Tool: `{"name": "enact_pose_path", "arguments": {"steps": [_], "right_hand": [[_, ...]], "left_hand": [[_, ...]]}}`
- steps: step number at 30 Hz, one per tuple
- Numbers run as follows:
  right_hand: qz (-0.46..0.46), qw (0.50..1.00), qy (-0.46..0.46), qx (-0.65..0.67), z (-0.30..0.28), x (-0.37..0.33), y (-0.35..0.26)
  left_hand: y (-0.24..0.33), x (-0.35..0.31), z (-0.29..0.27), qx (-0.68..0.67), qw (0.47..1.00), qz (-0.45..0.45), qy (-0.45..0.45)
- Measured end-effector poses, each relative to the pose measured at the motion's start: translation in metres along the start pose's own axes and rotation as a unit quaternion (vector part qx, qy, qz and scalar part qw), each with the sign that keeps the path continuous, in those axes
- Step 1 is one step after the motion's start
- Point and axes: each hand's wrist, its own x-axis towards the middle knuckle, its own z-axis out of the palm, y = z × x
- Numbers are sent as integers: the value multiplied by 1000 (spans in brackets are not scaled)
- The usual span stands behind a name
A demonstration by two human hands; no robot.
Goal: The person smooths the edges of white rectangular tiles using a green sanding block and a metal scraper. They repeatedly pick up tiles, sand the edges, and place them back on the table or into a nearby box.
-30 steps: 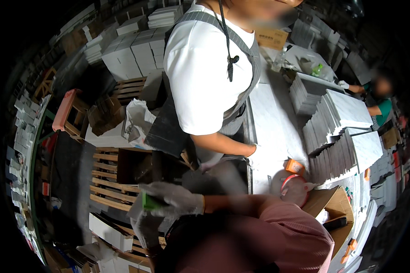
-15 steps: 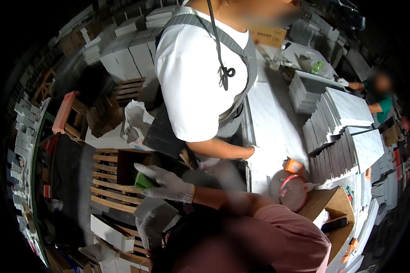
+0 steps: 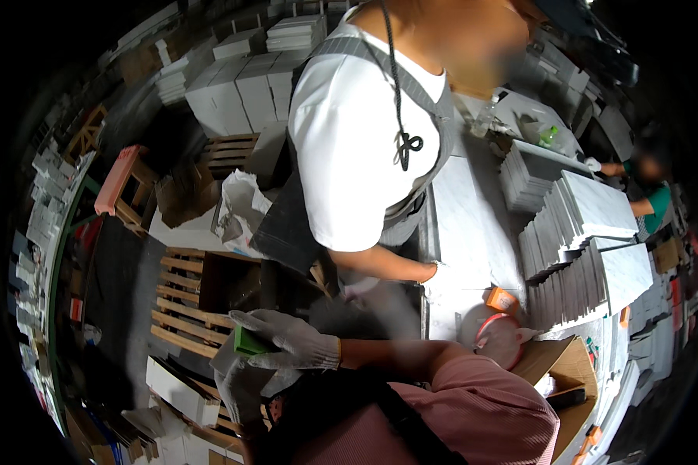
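My right hand [image 3: 291, 339], in a white knit glove, is closed round a small green block [image 3: 250, 342]; I cannot tell whether it is a sponge or a sanding block. Below it, my gloved left hand [image 3: 243, 391] grips a pale grey tile [image 3: 223, 355], mostly hidden behind the hands. The green block lies against or just over the tile's upper edge. Both hands are close together in front of my pink-sleeved arm.
A co-worker in a white shirt [image 3: 341, 132] stands at the marble-topped bench [image 3: 473, 209]. Stacked tiles [image 3: 566, 271], an orange box [image 3: 502, 299], a red-rimmed round container [image 3: 500, 341] and an open carton [image 3: 578, 372] are at right. Wooden pallets [image 3: 186, 306] lie at left.
My right hand has come down with the green block, closer to my left hand and the tile. The tile now sits further left, its face less visible. The view has shifted slightly.
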Motion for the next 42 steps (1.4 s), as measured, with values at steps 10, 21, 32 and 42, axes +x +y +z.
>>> {"name": "enact_pose_path", "arguments": {"steps": [10,21,32,42], "right_hand": [[121,940,114,297,-31,35,28],[76,948,45,304,3,43,-19],[161,891,196,376,-15,33,12],[69,945,248,201,-17,32,-15]], "left_hand": [[-9,-5,-29,124,988,91,-28],[10,-15,-13,-68,995,21,69],[36,11,14,12,999,10,-36],[24,39,14,27,995,-52,-81]]}}
